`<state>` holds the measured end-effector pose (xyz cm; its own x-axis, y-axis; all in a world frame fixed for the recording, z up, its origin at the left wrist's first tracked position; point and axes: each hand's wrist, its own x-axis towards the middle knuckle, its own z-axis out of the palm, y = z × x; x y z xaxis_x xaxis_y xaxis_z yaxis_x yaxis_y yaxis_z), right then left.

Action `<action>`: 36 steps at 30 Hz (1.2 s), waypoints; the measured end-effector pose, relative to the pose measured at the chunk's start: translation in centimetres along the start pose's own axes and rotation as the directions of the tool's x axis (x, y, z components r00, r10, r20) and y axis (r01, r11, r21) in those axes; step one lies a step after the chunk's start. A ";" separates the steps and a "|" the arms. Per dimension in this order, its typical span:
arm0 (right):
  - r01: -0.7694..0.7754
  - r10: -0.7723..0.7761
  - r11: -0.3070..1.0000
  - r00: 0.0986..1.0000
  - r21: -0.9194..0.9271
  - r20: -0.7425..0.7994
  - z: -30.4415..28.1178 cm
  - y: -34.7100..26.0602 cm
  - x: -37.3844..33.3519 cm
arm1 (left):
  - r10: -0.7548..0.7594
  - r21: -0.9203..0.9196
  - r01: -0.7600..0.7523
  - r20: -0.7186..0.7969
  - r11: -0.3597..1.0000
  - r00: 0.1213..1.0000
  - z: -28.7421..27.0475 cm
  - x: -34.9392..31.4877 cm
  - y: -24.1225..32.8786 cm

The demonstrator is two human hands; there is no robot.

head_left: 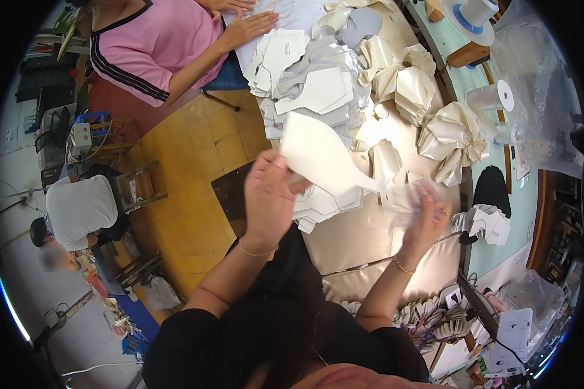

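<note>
A flat white shaped piece (321, 152), like cut leather or fabric, is held up above the table between my hands. My left hand (269, 198) is closed on its left edge, thumb underneath. My right hand (425, 223) pinches at its narrow right end, where motion smears the piece and fingertips. Just below lies a pile of similar white pieces (318, 204), partly covered by the held one. Beyond it are larger loose stacks of white cut pieces (324, 91). Bundles of shiny cream pieces (451, 136) lie to the right of these.
A gold-cream sheet (344, 243) covers the table. White thread spools (490, 97) stand on the pale green bench at the right. Across the table, a person in a pink shirt (156, 39) rests hands on the white pieces. Another person in white (81, 207) sits at far left.
</note>
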<state>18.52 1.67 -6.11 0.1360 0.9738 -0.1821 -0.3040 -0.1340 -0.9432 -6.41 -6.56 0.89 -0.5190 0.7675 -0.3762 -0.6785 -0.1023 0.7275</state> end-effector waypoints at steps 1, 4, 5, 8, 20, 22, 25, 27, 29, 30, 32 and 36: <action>0.087 -0.095 0.993 0.990 -0.073 -0.107 -1.2 0.1 0.8 | 0.022 -0.017 -0.022 -0.014 1.000 1.000 -0.2 0.2 0.6; 0.221 -0.267 0.960 0.908 -0.173 -0.323 -4.2 -1.7 3.1 | 0.112 -0.044 -0.114 -0.045 0.993 0.993 -0.5 0.7 2.0; 0.181 -0.257 0.963 0.842 -0.199 -0.475 -4.6 -2.5 3.2 | 0.133 -0.038 -0.135 -0.051 0.990 0.990 -0.4 0.7 2.2; 0.212 -0.339 0.895 0.895 -0.391 -0.289 -3.9 -5.0 1.3 | 0.128 0.028 -0.127 -0.021 0.991 0.992 0.3 0.3 1.3; 0.323 0.038 0.548 0.912 -0.772 0.408 0.7 -4.6 -4.2 | -0.166 0.261 0.087 0.300 0.961 0.939 3.2 -5.0 -5.5; -0.060 0.257 0.583 0.960 -0.810 0.114 -2.6 -3.9 -2.9 | -0.144 0.344 0.028 0.315 0.939 0.938 3.2 -5.0 -5.5; -0.036 0.184 0.599 0.979 -0.800 0.094 -8.5 -1.5 1.4 | -0.175 0.426 0.024 0.318 0.904 0.932 3.1 -4.9 -5.5; -0.047 0.238 0.579 0.965 -0.814 0.114 -12.0 0.3 4.1 | -0.194 0.459 0.035 0.304 0.888 0.933 3.0 -4.9 -5.2; -0.117 0.311 0.595 0.946 -0.795 0.093 -14.5 2.1 6.1 | -0.224 0.450 0.065 0.309 0.891 0.924 3.2 -5.1 -5.3; -0.090 0.299 0.550 0.949 -0.830 0.096 -15.1 3.0 6.9 | -0.246 0.438 0.089 0.316 0.894 0.917 3.2 -5.1 -5.4; -0.114 0.326 0.497 0.943 -0.860 0.063 -15.7 4.4 8.2 | -0.285 0.449 0.120 0.321 0.886 0.903 3.3 -5.2 -5.5; 0.008 0.281 0.079 0.959 -0.997 0.029 -14.6 6.5 9.0 | -0.329 0.477 0.156 0.305 0.865 0.894 3.1 -5.1 -5.6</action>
<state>31.56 6.84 -17.97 0.0171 0.9017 -0.4320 0.9171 -0.1862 -0.3524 1.66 -7.98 0.51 -0.0819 0.9124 -0.4010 -0.4201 0.3332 0.8441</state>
